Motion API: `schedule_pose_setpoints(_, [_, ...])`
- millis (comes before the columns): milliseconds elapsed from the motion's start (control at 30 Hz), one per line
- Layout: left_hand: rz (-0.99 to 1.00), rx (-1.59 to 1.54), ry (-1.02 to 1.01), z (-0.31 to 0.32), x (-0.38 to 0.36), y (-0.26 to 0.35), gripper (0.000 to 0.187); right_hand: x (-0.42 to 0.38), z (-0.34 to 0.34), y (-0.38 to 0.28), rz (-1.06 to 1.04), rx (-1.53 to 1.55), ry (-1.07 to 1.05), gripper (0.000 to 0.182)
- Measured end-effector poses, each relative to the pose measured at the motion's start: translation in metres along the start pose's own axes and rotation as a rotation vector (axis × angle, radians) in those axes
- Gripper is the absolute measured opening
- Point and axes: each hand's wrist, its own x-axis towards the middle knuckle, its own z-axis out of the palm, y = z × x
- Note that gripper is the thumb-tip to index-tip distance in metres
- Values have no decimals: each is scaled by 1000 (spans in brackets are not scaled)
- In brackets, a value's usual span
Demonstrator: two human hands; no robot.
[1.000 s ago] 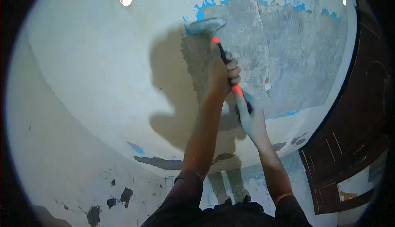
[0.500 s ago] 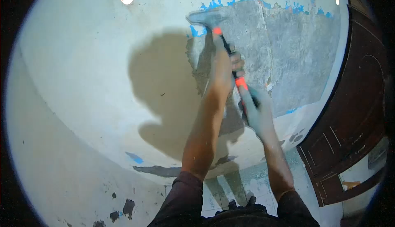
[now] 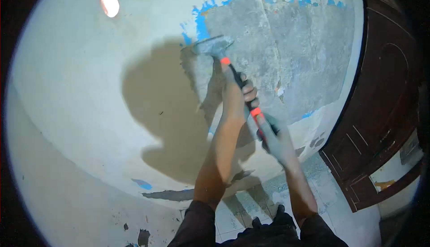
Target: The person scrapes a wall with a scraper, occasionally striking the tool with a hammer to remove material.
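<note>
A long-handled wall scraper (image 3: 212,46) with a wide metal blade and a black and orange handle is held up against the painted wall (image 3: 80,90). My left hand (image 3: 236,90) is wrapped round the upper handle, thumb along it close below the blade. Lower down, my right hand (image 3: 274,140) grips the handle's end, just past an orange band. The blade lies at the upper left border of a bare grey patch (image 3: 309,54). Strips of blue undercoat (image 3: 202,27) show right above it.
A dark brown wooden door (image 3: 385,81) stands on the right. Tiled floor (image 3: 230,218) with dusty debris lies below, around my feet. More chipped spots (image 3: 170,195) mark the wall's lower part. My shadow (image 3: 152,95) falls left of the scraper.
The scraper blade and both hands have come down along the wall. A larger blue strip now shows where the blade was. The view has shifted a little.
</note>
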Motion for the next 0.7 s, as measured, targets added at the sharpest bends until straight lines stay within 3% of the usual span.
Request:
schedule_pose_setpoints(100, [-100,28,84,-16,-6,-32,54,-15,1,37,-37,-7,22,35])
schedule_pose_setpoints(167, [-109,26,95,-16,-6,-40,55,-20,0,56,65,94,15,31])
schedule_pose_setpoints(233, [-64,-15,127,-14,9,-25,52,1,-3,47,-47,35,-7,28])
schedule_pose_setpoints(267, [63,-107,-100,-22,19,-17,48,17,-1,30,-135,-26,-25,28])
schedule_pose_setpoints(300, [21,-271,-298,-25,29,-2,45,29,1,20,-133,-26,-34,28])
schedule_pose_setpoints(333, [28,-271,-290,-20,32,9,45,39,4,11,-186,-39,-46,25])
schedule_pose_setpoints(400, [173,3,-132,-2,34,28,53,51,-2,11,-252,-49,-70,27])
schedule_pose_setpoints(467, [151,69,198,19,21,19,48,53,-3,46,-317,-247,-27,26])
schedule_pose_setpoints(500, [140,88,353,26,13,5,43,47,-7,69,-310,-203,-53,27])
schedule_pose_setpoints(567, [126,96,254,-25,15,-56,51,19,-14,108,-62,64,-87,27])
schedule_pose_setpoints(633, [172,173,252,-25,-8,-93,50,-11,-34,82,130,-101,-143,25])
schedule_pose_setpoints(700, [109,142,365,-20,-15,-108,48,-4,-43,84,45,-110,-153,24])
